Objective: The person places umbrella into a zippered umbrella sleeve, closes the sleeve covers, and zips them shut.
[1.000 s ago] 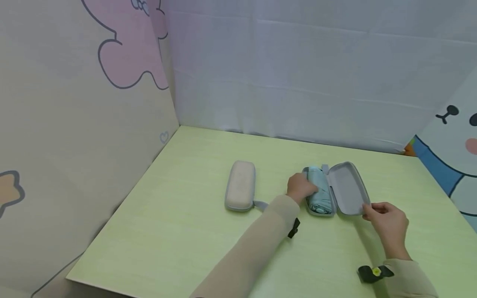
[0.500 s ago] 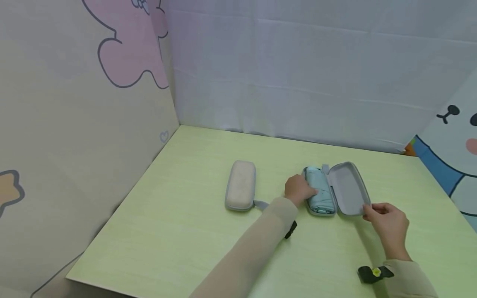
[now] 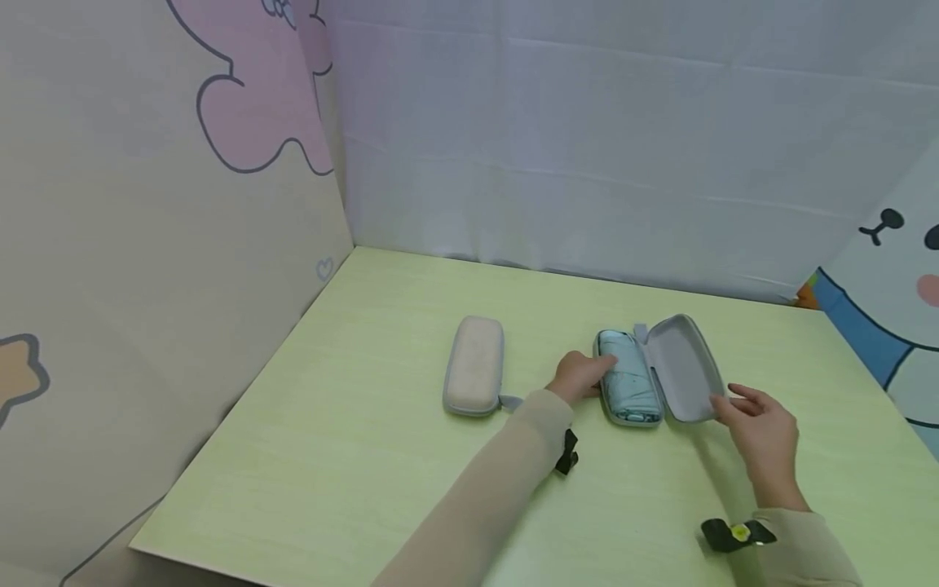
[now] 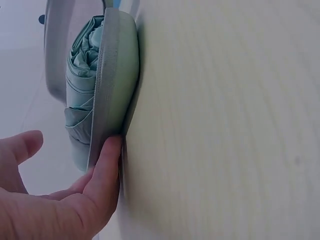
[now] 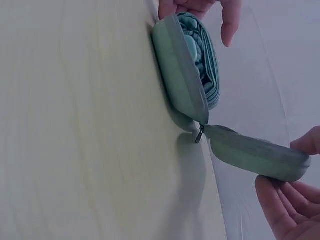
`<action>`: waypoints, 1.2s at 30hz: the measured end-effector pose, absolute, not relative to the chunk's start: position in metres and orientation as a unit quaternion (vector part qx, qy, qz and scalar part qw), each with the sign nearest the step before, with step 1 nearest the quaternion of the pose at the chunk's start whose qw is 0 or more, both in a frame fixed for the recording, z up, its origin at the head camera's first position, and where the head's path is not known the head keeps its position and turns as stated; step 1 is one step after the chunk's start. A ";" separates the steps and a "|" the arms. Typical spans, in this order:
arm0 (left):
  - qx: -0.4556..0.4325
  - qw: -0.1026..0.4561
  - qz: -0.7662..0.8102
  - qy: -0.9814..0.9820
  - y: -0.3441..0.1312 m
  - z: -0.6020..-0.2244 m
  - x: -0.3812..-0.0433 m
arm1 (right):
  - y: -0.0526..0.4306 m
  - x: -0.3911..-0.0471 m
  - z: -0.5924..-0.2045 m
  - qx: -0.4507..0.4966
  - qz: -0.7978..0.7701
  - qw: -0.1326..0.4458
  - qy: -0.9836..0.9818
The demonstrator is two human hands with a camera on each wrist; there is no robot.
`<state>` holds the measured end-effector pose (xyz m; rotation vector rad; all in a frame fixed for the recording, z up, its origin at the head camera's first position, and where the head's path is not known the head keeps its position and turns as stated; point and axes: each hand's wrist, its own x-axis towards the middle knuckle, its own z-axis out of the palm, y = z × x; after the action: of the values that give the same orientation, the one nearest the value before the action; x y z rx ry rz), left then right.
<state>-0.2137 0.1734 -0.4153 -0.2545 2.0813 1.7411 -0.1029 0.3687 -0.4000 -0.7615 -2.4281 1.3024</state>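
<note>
A light teal folded umbrella (image 3: 632,385) lies in the base of a zip case (image 5: 177,80), its folds level with or above the rim. The case's grey-lined lid (image 3: 685,371) stands raised to the right, hinged to the base. My left hand (image 3: 576,377) is at the case's left side. In the left wrist view its fingers (image 4: 107,160) touch the outer wall low down, and the thumb is lifted apart from the umbrella. My right hand (image 3: 763,436) pinches the lid's near right corner between thumb and fingers, as the right wrist view also shows.
A second case (image 3: 474,367), pale beige and closed, lies left of the left hand, its strap (image 3: 510,402) pointing toward the left sleeve. The light green table (image 3: 330,424) meets a printed wall on the left and a white cloth behind.
My left hand has drawn back from the top of the umbrella to the case's left side, its thumb lifting. The right hand still holds the lid, now tipped slightly higher.
</note>
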 end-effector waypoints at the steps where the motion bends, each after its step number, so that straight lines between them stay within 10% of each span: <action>1: -0.101 0.212 0.640 0.731 0.173 -0.414 -0.213 | 0.369 -0.104 -0.401 -0.262 0.454 0.136 -0.841; 9: -0.119 0.226 0.688 0.679 0.172 -0.408 -0.208 | 0.402 -0.132 -0.451 -0.242 0.429 0.133 -0.860; 36: -0.128 0.218 0.721 0.645 0.172 -0.410 -0.209 | 0.316 -0.109 -0.387 -0.081 0.356 0.184 -0.912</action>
<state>-0.2085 0.1722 -0.4098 -0.3542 1.7866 1.9970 -0.1090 0.3158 -0.3870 -0.2287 -2.5720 1.0046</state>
